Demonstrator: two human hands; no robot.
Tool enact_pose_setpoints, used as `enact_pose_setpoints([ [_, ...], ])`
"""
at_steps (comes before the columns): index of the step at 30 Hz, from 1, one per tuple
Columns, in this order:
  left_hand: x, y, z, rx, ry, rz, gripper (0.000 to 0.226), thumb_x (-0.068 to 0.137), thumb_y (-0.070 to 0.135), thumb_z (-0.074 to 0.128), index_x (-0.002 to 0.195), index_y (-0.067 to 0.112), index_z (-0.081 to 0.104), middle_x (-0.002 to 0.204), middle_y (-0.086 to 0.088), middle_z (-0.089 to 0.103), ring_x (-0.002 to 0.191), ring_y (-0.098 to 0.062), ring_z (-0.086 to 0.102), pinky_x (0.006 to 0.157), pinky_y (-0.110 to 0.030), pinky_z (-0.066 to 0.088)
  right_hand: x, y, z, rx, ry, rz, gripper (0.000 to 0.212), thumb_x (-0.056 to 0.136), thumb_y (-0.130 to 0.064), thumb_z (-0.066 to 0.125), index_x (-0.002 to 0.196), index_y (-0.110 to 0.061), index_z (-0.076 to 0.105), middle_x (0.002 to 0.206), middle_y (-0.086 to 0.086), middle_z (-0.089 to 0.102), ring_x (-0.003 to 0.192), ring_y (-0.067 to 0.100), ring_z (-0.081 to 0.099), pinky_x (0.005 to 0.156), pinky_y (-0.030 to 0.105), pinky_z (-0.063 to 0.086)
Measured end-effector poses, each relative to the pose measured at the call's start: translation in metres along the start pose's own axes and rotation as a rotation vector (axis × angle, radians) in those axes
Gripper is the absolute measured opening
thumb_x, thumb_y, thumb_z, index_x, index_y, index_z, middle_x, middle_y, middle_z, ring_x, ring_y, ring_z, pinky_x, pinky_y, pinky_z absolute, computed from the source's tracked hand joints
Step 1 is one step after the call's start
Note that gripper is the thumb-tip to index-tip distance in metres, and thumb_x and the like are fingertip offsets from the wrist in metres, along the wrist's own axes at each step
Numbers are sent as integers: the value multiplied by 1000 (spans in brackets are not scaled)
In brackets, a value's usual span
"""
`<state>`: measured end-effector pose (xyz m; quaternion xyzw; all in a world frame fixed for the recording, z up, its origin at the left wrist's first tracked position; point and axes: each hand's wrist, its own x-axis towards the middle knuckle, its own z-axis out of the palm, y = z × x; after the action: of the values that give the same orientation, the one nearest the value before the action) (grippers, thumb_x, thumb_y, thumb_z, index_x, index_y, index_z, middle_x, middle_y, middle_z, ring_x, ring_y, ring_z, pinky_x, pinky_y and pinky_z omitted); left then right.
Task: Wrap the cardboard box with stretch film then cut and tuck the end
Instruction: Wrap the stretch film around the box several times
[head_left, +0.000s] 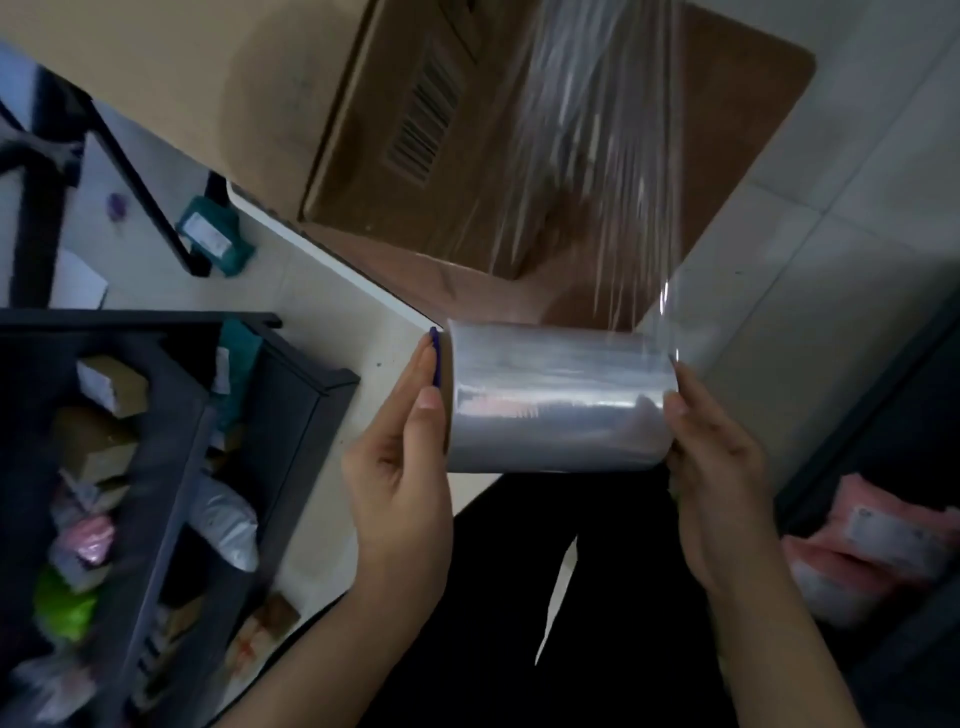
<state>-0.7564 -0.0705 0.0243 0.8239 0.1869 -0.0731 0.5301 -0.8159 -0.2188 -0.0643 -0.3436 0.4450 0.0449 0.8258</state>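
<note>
Two hands hold one stretch film roll (558, 397) by its ends: left hand (402, 467) flat on left end, right hand (719, 467) cupping right. Film sheet (587, 156) stretches up to cardboard box (395, 130) on desk (748, 104).

A roll of stretch film (558, 397) is held level between two bare hands, the left hand (400, 467) flat against its left end and the right hand (719, 467) against its right end. A sheet of clear film (587, 156) runs up from the roll to the cardboard box (395, 104), streaked and wrinkled where it crosses the box's side. The box stands on a brown table (748, 88), and a barcode label (423, 127) shows on its side. To the left, a dark shelf (291, 395) holds small parcels (111, 387). At the lower right lies a pink packet (872, 540). The floor is pale tile (852, 208).
</note>
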Motion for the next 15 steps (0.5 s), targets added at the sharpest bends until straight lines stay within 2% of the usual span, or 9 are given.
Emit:
enact_pose_setpoints([
  [3,4,-7,-14,-18,12,-2,58,78,41,48,122,6,61,123,-6,66,118,-12,59,104,-44,45,-10,18,5,24,13,-29,71,50,-50,81,114,-22,68,119,-4,70,113,10,63,96,23,49],
  [5,11,-13,-25,-19,-7,0,56,79,39,49,121,5,63,122,-10,66,118,-17,59,104,-51,43,-17,30,11,30,15,-52,71,51,-53,80,115,-25,68,116,-9,71,112,7,64,92,20,50],
  [7,21,-21,-36,7,-46,12,47,84,32,50,120,5,64,121,-9,67,119,-20,59,104,-55,42,-20,44,20,37,9,-97,57,59,-47,74,113,-28,69,113,-14,72,109,3,64,88,17,50],
  [9,32,-29,-47,41,-81,17,41,87,25,48,119,7,65,121,-8,67,119,-19,59,104,-54,42,-21,58,31,90,26,-112,42,58,-40,70,100,-34,74,104,-20,73,102,-3,65,81,11,50],
  [11,45,-36,-61,68,-108,31,40,87,24,45,119,9,65,121,-8,67,118,-17,60,104,-46,44,-24,74,46,129,62,-127,47,56,-41,72,103,-32,72,103,-21,73,100,-5,66,78,9,50],
  [13,63,-39,-80,86,-169,65,41,88,22,44,120,6,64,122,-5,67,118,-12,59,101,-34,47,-28,93,66,143,105,-142,67,52,-49,77,115,-29,65,107,-21,72,103,-3,65,81,11,51],
  [15,81,-41,-98,115,-232,93,42,88,22,45,122,3,61,123,-3,66,117,-6,59,96,-20,48,-33,111,87,185,144,-144,71,49,-50,78,114,-27,65,105,-19,73,101,-2,66,81,13,52],
])
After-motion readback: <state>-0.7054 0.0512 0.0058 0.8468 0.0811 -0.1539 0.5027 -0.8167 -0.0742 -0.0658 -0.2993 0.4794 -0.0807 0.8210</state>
